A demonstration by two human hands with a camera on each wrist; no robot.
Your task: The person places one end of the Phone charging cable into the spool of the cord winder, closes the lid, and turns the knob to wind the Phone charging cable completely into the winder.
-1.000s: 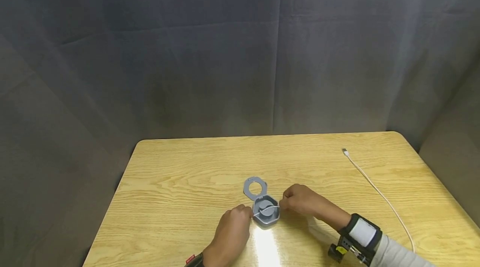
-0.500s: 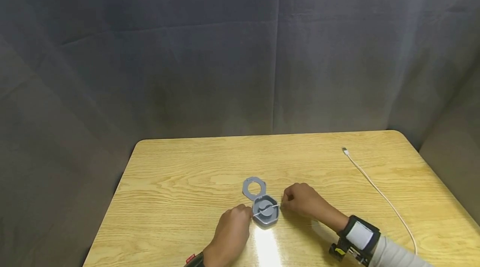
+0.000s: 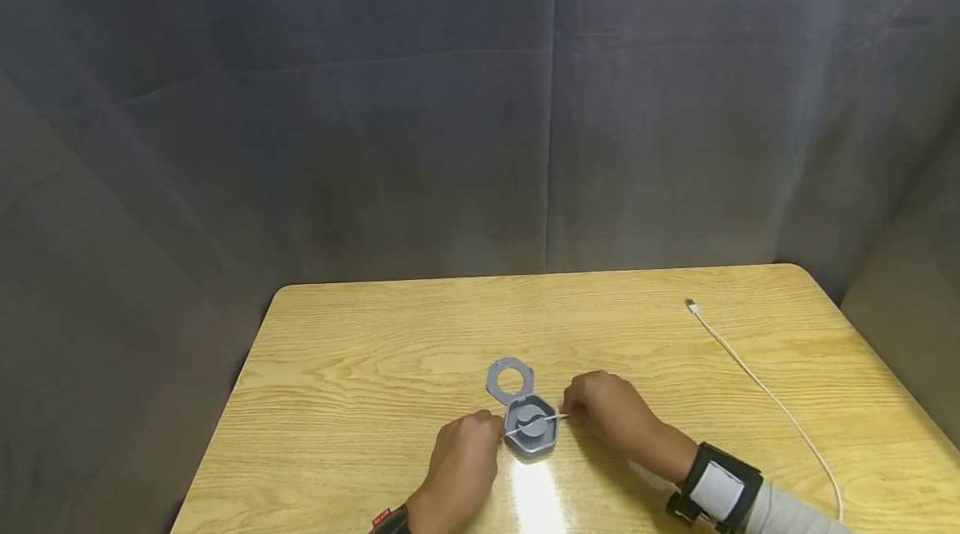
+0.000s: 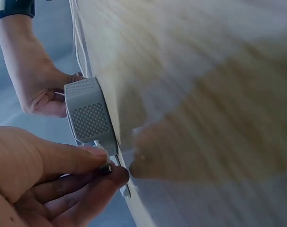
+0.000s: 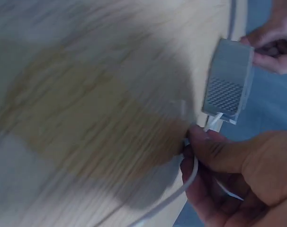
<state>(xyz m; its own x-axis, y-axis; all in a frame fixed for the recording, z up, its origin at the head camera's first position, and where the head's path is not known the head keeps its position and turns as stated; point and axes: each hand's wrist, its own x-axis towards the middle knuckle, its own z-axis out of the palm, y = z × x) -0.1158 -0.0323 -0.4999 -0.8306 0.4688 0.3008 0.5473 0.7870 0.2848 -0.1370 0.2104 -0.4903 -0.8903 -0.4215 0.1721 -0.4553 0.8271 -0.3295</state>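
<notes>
A grey hexagonal case [image 3: 513,441] lies on the table with its ring-shaped lid [image 3: 495,380] folded back on the far side. A white cable [image 3: 553,416] runs across the case, curving between the two halves of its round hub [image 3: 532,427]. At the case's left side my left hand [image 3: 465,459] pinches the cable end, where a small metal plug [image 4: 106,169] shows between thumb and fingertip in the left wrist view. On the other side my right hand [image 3: 606,407] pinches the cable just outside the wall. The right wrist view shows the cable [image 5: 181,187] trailing from those fingers.
On the right of the wood-grain table [image 3: 360,351], a length of white cable ends in a USB plug [image 3: 691,306] near the back. Dark grey curtains [image 3: 420,142] hang behind and along the sides. The case's side wall has a perforated pattern [image 4: 89,120].
My right hand has shifted slightly to the right, and a longer piece of cable shows between it and the case. My left hand stays nearly in place.
</notes>
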